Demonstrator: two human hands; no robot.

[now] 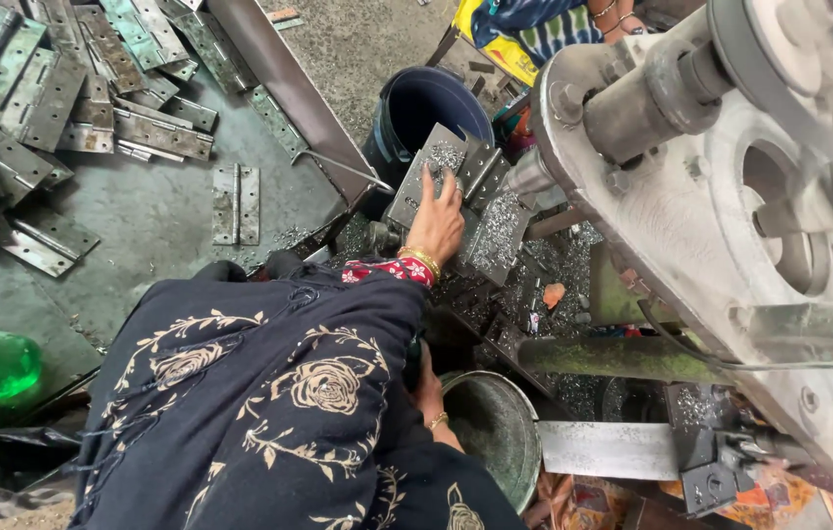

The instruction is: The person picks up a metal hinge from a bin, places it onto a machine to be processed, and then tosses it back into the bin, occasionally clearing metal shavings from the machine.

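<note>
Left hand (438, 218) is pressing a hinge (433, 169) down at the drill (534, 177), fingers spread flat on top, not really gripping it. The hinge is dull grey steel, dusted with shiny shavings, with its long axis running near-left to far-right. Right hand (426, 388) is down by the metal bowl (495, 432), mostly hidden, so I can't tell its grip.

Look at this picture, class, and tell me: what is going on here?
A person sits at a grey drilling machine. Their left hand presses a metal hinge plate flat by the spindle, amid metal shavings. Their right hand is low, beside a round metal bowl, mostly hidden by the dark flowered sleeve; what it holds cannot be seen. More hinge plates lie piled on the green surface to the left, and a dark blue bucket stands behind.
</note>
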